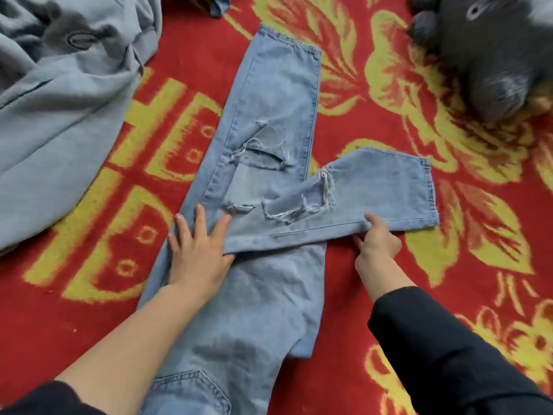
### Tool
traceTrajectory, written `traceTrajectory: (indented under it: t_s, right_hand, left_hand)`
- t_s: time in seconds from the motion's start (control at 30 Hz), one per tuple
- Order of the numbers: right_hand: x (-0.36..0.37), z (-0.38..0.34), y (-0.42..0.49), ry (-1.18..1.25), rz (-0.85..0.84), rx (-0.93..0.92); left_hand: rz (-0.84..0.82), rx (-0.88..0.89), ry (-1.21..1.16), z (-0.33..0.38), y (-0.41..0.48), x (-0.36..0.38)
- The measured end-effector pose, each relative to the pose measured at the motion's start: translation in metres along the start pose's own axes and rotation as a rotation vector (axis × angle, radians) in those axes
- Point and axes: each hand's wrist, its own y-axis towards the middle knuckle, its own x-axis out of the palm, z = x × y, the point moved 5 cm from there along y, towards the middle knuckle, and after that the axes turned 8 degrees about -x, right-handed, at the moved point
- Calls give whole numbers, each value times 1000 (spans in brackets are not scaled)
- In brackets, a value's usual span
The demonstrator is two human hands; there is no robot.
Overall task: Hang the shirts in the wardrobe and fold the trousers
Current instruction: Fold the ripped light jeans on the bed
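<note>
Light blue ripped jeans (269, 100) lie lengthwise on a red and yellow blanket (374, 85). One leg runs away from me; the other leg (374, 190) is folded across to the right, its hem pointing right. My left hand (199, 253) presses flat on the jeans at the fold, fingers spread. My right hand (375, 244) pinches the lower edge of the folded leg, thumb on top.
A grey hooded sweatshirt (59, 100) is heaped at the upper left. A dark grey plush toy (490, 55) sits at the upper right. A scrap of dark blue cloth (218, 4) shows at the top edge.
</note>
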Motion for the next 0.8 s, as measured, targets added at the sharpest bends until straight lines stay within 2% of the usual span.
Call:
traceTrajectory:
  t_s: [0.07,0.17,0.4,0.5,0.6,0.63,0.7,0.8]
  right_hand:
    - [6,-21,16,99,61,-39]
    - [27,-68,27,90,77,-138]
    - [149,-187,8,-342,-202,-600]
    - [210,-214,-17,-302,-344,-684]
    - [269,-203,-43,-289,-688,-605]
    - [283,-191,-55,-349,-783,-569]
    - [293,-163,-72,-562,-866,-539]
    - [283,-109,-82,-912,-971,-730]
  left_hand:
    - [-1,-45,-1,6,7,-6]
    - [3,-92,-62,9,15,-18]
    - [142,-186,-351,-6,27,-57]
    - [167,-247,-418,-22,32,-67]
    - [196,-319,-480,-42,42,-67]
    - [205,-332,-499,-48,45,-66]
    - [199,-365,-548,-58,51,-60]
    - [155,-423,-598,-64,57,-50]
